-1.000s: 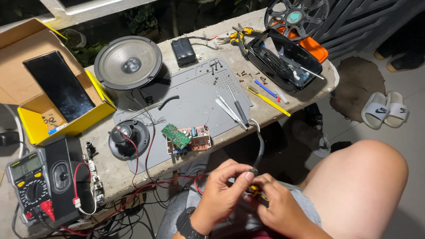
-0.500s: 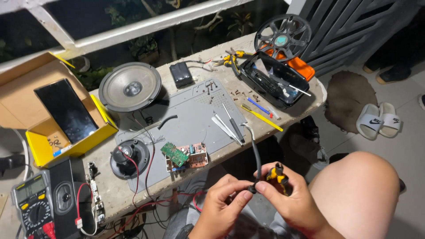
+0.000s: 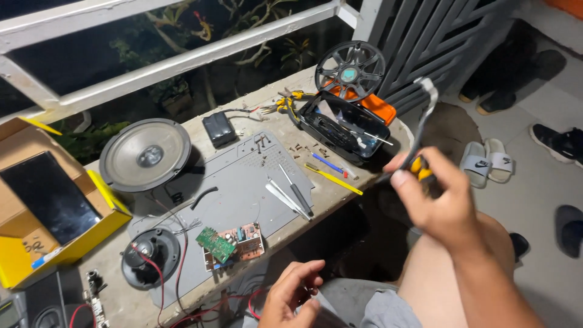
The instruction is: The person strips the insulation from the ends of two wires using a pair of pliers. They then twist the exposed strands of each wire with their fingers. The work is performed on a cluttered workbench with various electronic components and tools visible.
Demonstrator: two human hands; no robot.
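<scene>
Right hand (image 3: 440,203), right of centre in the frame, raised above the knee, grip closed around a yellow-and-black handled tool (image 3: 419,167); a grey flat cable (image 3: 425,112) runs up from the tool toward the upper right, bent over at its top end, blurred. Left hand (image 3: 294,297) at bottom centre, fingers loosely curled and half open, holding nothing that can be seen, hovering over grey shorts and red wires at the tabletop (image 3: 340,197) edge. Just upper left of the left hand, on a grey work mat (image 3: 243,182), lie a green circuit board (image 3: 214,243) touching a brown circuit board (image 3: 246,239). Centre of the mat: screwdrivers and tweezers (image 3: 291,195) side by side. Right of those, a yellow tool (image 3: 334,177) and a blue pen-like tool (image 3: 330,164) on bare tabletop. Upper right of centre: open black speaker housing (image 3: 343,127) with a round spoked grille (image 3: 350,70) standing behind it and something orange beside. Small black box (image 3: 218,129) at upper centre, yellow-handled pliers (image 3: 288,103) near it. Large speaker cone (image 3: 146,155) at left centre; smaller speaker (image 3: 149,255) with red wire at lower left. Far left: open yellow cardboard box (image 3: 54,206) with a dark flat panel inside. Sandals (image 3: 489,161) on the floor at right.
</scene>
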